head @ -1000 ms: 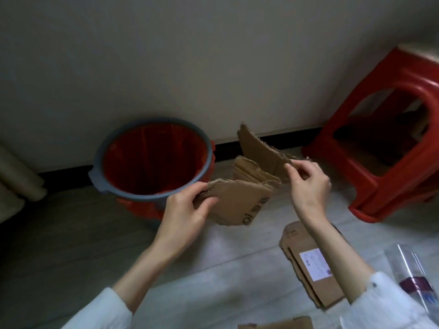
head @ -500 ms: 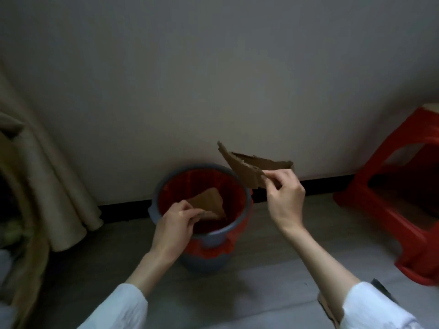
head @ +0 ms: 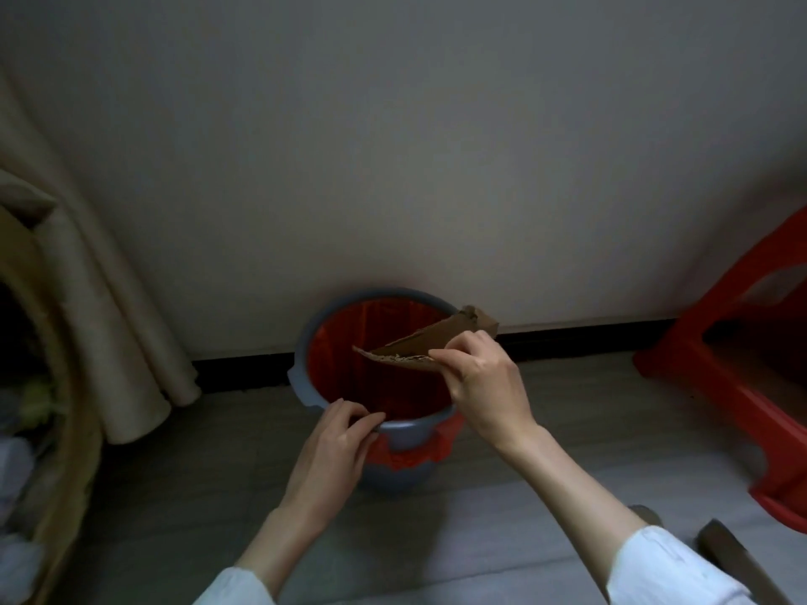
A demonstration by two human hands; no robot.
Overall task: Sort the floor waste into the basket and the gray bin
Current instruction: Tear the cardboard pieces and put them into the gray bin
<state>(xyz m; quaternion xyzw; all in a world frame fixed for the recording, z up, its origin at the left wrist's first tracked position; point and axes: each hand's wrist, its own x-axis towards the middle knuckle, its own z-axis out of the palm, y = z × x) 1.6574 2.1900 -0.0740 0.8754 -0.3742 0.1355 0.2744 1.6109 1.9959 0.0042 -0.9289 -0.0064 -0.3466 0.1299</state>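
The gray bin (head: pixel 305 342), lined with a red bag, stands on the floor against the wall. My right hand (head: pixel 482 382) pinches a torn piece of brown cardboard (head: pixel 430 344) and holds it flat over the bin's opening. At the bin's near rim my left hand (head: pixel 336 447) holds nothing, its fingers loosely curled by the rim. A woven basket (head: pixel 65 451) shows at the left edge with pale things inside, blurred.
A red plastic stool (head: pixel 738 377) stands on the right. A beige curtain (head: pixel 100 307) hangs at the left beside the basket. More cardboard (head: pixel 733 561) lies on the floor at the lower right, partly out of view.
My left hand has let go of its cardboard piece into the bin and pulled back to the near rim. My right hand has brought its piece down over the opening.
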